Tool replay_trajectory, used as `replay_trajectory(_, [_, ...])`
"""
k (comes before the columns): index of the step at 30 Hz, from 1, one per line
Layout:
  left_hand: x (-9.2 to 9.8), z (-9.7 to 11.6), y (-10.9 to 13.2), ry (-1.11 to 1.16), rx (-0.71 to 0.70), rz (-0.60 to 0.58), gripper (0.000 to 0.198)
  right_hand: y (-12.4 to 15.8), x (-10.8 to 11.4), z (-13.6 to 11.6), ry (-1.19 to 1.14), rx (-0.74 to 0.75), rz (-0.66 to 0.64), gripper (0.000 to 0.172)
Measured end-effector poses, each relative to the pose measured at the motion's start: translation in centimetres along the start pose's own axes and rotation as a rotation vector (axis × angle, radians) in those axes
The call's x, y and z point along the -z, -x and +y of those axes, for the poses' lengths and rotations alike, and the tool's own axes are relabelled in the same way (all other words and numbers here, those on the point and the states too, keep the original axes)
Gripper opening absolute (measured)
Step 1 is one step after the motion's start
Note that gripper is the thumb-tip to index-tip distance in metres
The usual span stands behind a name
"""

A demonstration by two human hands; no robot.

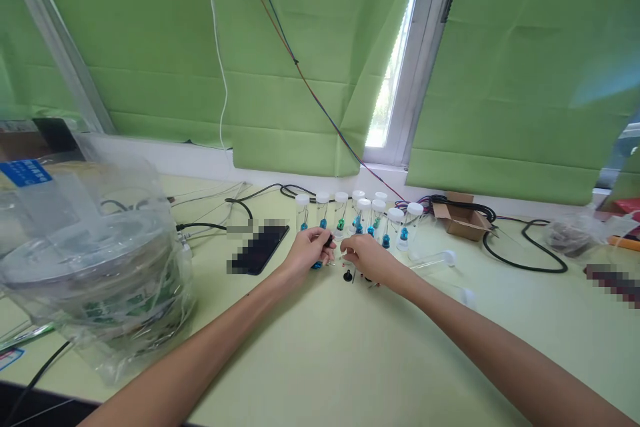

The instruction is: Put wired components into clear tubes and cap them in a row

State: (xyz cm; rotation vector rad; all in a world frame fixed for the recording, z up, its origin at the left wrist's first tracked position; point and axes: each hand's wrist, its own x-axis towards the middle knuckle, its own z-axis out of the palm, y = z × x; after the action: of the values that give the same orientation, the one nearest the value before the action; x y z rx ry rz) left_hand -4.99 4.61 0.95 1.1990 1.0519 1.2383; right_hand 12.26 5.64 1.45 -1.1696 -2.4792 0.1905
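My left hand [309, 248] pinches a small black part [329, 240] between thumb and fingers, just above the table. To its right my right hand [369, 256] points down with curled, closed fingers; whatever is in them is hidden. Below the hands lie a round black piece [348, 275] and several tiny reddish bits. A small blue part [317, 265] rests under my left hand. Right behind both hands stand several clear tubes with white caps, such as the rightmost tube [413, 223], holding blue or green pieces with thin dark wires.
A black phone [263, 248] lies left of my hands. Farther left is a large plastic-wrapped reel [95, 273]. Two clear tubes, one with a white cap [449, 257], lie to the right. An open cardboard box [463, 219] and black cables [530, 265] sit at the back right.
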Motion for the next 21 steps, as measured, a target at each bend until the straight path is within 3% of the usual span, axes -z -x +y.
replay_trajectory(15, [-0.3,-0.1,0.3,0.07,0.023,-0.01,0.024,-1.5,-2.9,0.9,0.005,0.019,-0.002,0.019])
replay_trajectory(21, [-0.5,0.3,0.6,0.115,0.075,-0.036,0.023,-1.3,-2.4,0.8,-0.024,0.018,0.05,0.019])
